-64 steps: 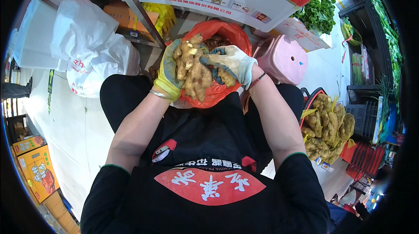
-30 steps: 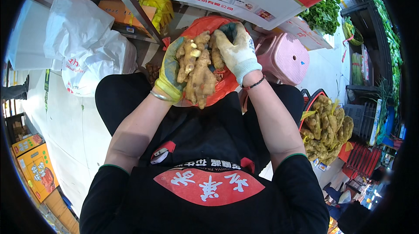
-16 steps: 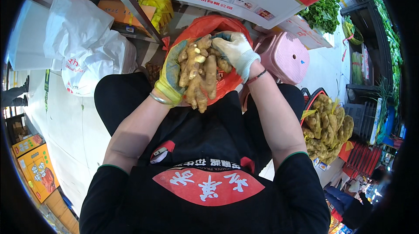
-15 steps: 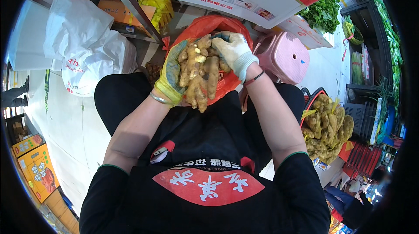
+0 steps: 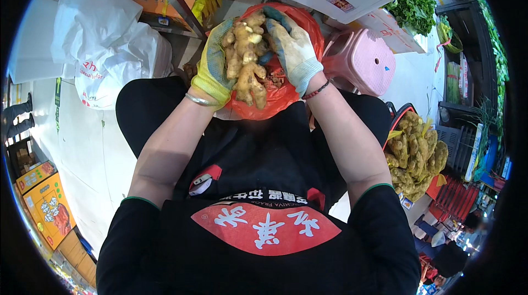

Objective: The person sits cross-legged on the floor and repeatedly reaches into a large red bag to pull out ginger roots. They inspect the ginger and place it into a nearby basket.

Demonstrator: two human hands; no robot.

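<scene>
A knobbly, branching ginger root (image 5: 242, 56), with pale cut spots near its top, is held upright over an open red plastic bag (image 5: 291, 94). My left hand (image 5: 214, 64), in a yellow and blue-grey glove, wraps its left side. On the other side, my right hand (image 5: 294, 47), in a white glove with blue-green fingertips, curves round with its fingertips and thumb against the root's right edge. Small brown bits (image 5: 275, 79) show inside the bag between the root and my right wrist. The root hides part of the bag.
A pink plastic stool (image 5: 366, 64) stands right of the bag. Nearer on the right is a container of ginger in yellow netting (image 5: 415, 155). A large white plastic bag (image 5: 110, 47) sits at the left by a metal table leg (image 5: 176, 1). Leafy greens (image 5: 412, 12) stand at the far right.
A second, straighter ginger piece beside the root is no longer in my hands. The root has shifted slightly away from me, and my right hand has turned, showing more of its blue-green fingers.
</scene>
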